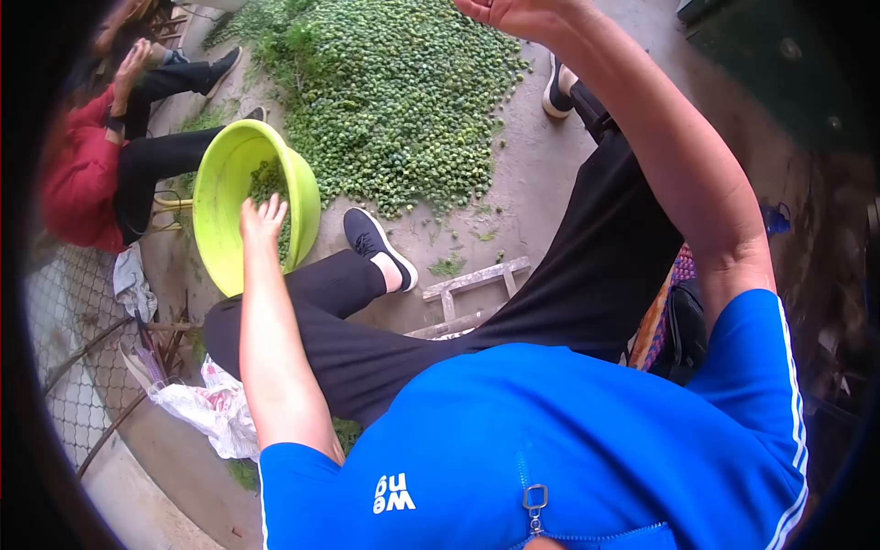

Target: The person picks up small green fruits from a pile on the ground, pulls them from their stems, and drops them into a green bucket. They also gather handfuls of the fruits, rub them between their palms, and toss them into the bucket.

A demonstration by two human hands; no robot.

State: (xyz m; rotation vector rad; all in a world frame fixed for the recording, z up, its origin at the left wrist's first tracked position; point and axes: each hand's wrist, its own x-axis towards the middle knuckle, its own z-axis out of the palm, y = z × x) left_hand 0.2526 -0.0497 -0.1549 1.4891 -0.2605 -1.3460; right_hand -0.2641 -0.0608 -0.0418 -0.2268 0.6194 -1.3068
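My left hand (263, 218) reaches over the near side of a yellow-green plastic basin (306, 188), its fingers apart and nothing seen in them. The basin stands tilted, its mouth turned to the left, with some small round green pods (269, 181) inside. My right hand (502, 13) is raised at the top edge of the view, beside a wide heap of the same green pods (394, 110) on the floor. The frame cuts off most of its fingers, so their hold does not show.
A person in a red top (82, 174) sits at the left, hands raised. Between my feet lies a small wooden frame (477, 280). White plastic bags (215, 408) and a wire mesh (78, 312) are at the lower left. Green sprigs (447, 266) lie scattered on the concrete floor.
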